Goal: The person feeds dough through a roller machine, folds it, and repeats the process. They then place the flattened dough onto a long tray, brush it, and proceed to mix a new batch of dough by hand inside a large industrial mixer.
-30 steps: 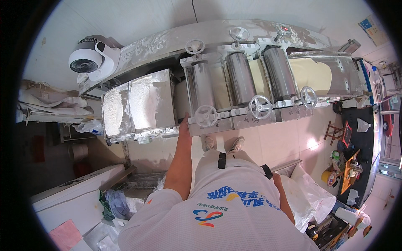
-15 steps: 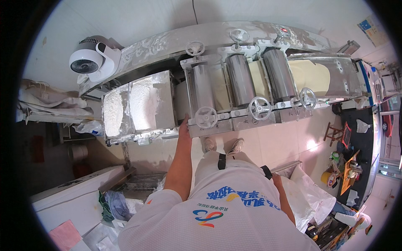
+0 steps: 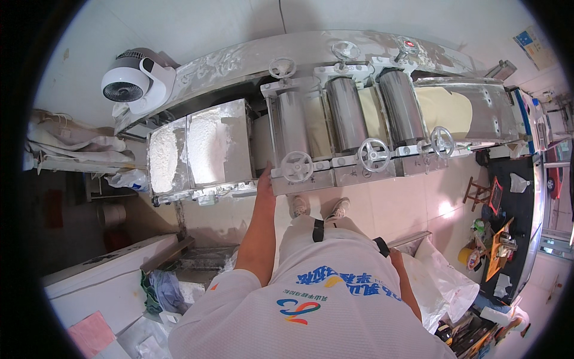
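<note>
At the near side of a steel dough-sheeting machine (image 3: 359,173), my left hand (image 3: 265,179) touches the frame's edge, just left of the first handwheel (image 3: 297,166); its fingers are mostly hidden. My right hand (image 3: 396,258) hangs low beside my right hip, apart from the machine, its fingers not distinguishable. A pale dough sheet (image 3: 445,110) lies on the machine's right-hand bed and shows between the three steel rollers (image 3: 347,113). Left of the rollers, white flour (image 3: 204,143) fills part of a metal tray (image 3: 236,149), with more flour (image 3: 162,158) in the section beside it.
A white fan (image 3: 124,84) stands at the machine's far left end. Behind me on the right is a white plastic sack (image 3: 445,281); on the left, a white chest (image 3: 113,275) with cloths (image 3: 164,293) beside it. A small wooden stool (image 3: 476,193) stands by a black counter (image 3: 517,197).
The view has shifted very slightly, so the machine sits a little further right in it. Both hands keep their places, and the dough sheet looks the same.
</note>
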The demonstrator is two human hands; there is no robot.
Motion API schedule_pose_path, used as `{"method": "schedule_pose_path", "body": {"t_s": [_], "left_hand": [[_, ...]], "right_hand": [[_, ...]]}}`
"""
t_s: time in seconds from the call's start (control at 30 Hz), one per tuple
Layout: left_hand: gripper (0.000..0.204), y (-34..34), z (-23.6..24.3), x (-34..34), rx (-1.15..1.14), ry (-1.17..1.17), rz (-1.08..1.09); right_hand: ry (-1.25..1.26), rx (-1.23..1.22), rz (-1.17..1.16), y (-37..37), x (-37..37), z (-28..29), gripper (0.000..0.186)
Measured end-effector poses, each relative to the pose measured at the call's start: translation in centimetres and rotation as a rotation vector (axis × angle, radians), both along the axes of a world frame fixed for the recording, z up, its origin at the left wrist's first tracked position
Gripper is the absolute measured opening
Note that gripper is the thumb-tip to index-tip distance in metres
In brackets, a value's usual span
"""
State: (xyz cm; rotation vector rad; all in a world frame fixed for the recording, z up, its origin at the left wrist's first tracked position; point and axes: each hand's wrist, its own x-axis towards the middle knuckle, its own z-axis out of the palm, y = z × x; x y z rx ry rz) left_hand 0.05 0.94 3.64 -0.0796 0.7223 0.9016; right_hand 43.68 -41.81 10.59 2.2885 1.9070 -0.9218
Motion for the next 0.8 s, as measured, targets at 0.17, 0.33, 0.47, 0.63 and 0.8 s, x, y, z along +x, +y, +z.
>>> {"method": "schedule_pose_path", "body": {"t_s": [0.17, 0.33, 0.47, 0.63, 0.8], "left_hand": [[0.053, -0.1, 1.1, 0.7, -0.016, 0.106, 0.014], [0.054, -0.1, 0.9, 0.4, 0.013, 0.085, -0.044], [0.053, 0.0, 0.6, 0.5, 0.021, 0.046, -0.04], [0.052, -0.1, 1.1, 0.7, 0.007, 0.072, -0.016], [0.052, -0.2, 1.3, 0.7, 0.031, 0.025, -0.009]], "right_hand": [[0.035, -0.088, -0.107, 0.4, -0.4, 0.4, 0.032], [-0.028, -0.193, -0.109, 0.9, -0.7, 0.6, 0.033], [0.042, -0.198, -0.223, 0.5, -0.8, 0.1, 0.033], [0.107, -0.141, -0.261, 0.1, -0.7, 0.3, 0.032], [0.176, -0.081, -0.316, -0.1, -0.8, 0.5, 0.033]]}}
